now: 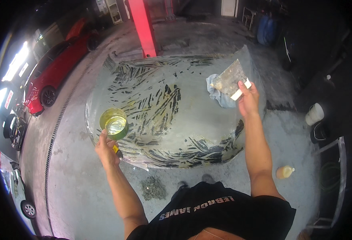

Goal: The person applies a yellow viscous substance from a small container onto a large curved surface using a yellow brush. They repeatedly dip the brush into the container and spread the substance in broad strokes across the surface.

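My left hand [106, 151] is closed round a green metal can [120, 133], tilted so that its shiny inside shows. A yellow-and-black tool handle [117, 150] sticks out beside those fingers; its working end is hidden. In my right hand [249, 100] is a flat, stained putty spreader [231, 77] with a white edge strip, pinched by that strip. Below both hands lies a broad car hood [196, 114], grey with streaky black and yellowish patches. A crumpled light-blue cloth [220, 96] rests on the hood, just under the spreader.
A red lift post [142, 28] stands beyond the hood, and a red car [56, 66] is parked at left. On the right are a white bucket [314, 114], a metal frame [341, 176] and a yellowish bottle [285, 172]. Dark scrapings [153, 188] lie on the floor near my feet.
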Demonstrator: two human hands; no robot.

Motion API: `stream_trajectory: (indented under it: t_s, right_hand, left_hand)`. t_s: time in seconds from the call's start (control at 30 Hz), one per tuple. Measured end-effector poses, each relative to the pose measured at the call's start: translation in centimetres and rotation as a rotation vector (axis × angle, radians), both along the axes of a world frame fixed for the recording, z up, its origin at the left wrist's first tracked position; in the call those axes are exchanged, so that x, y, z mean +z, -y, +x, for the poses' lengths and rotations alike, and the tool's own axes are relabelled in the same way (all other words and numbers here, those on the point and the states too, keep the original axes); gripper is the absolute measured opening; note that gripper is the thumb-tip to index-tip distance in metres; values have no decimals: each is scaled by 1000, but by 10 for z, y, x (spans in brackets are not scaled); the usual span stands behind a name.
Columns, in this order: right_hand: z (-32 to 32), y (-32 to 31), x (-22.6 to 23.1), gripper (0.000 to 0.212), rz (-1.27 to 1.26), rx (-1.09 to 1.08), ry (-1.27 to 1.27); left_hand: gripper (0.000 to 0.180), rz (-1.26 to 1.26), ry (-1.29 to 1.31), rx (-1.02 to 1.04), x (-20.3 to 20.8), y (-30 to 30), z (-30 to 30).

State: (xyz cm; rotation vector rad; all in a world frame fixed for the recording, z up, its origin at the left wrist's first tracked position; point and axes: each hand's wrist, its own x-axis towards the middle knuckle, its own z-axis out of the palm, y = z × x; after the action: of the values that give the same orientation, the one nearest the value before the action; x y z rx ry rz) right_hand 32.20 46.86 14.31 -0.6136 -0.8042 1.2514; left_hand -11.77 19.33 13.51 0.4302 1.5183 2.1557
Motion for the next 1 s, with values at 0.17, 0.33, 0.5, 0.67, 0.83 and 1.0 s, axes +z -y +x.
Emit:
stream_trajectory:
  t_s: [0.17,0.33,0.5,0.67,0.83,1.0]
  right_hand:
    - [70,-19,11,28,28,-152,-85]
    - [137,-47,-6,27,-53,-246,-94]
    - [106,-33,-9,33,-135,-13,-51]
    - [41,-21,-2,33,-81,232,293]
    - [63,-31,32,30,58,127,284]
    - [154,-81,11,26,-48,-323,399]
  left_hand:
    - [41,-4,12,74,-8,39,-6]
    - [44,-32,-25,119,-14,80,-8]
    - [42,-5,-3,190,-14,96,2]
    - [41,-31,-4,233,-23,118,6]
    - [41,-67,-25,317,-31,160,10]
    - [48,-70,-54,377,-45,195,5]
